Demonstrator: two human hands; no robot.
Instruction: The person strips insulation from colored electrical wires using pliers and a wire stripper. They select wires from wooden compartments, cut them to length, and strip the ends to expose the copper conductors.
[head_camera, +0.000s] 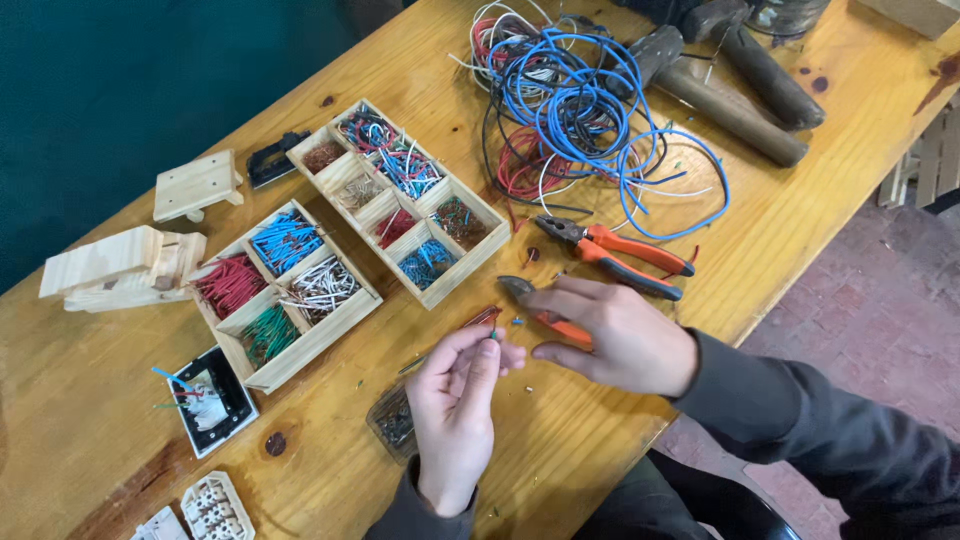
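Left hand (455, 410): a short wire piece (493, 335) is pinched between fingertips, near the worktop's (560, 440) front edge.
Right hand (615, 335): orange-handled pliers (545, 318) are covered, fingers loosely curled.
Nearby: wooden sorting trays (330, 260) are set toward the left edge.

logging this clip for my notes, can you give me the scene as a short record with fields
left hand: pinches a short bit of wire at its fingertips
right hand: rests on orange-handled pliers
spare pliers: orange and black, lying apart from the hands
sorting trays: two wooden trays with cut wire pieces sorted by colour
wire tangle: blue, red and white loops
hammers: far end
surface: wooden table
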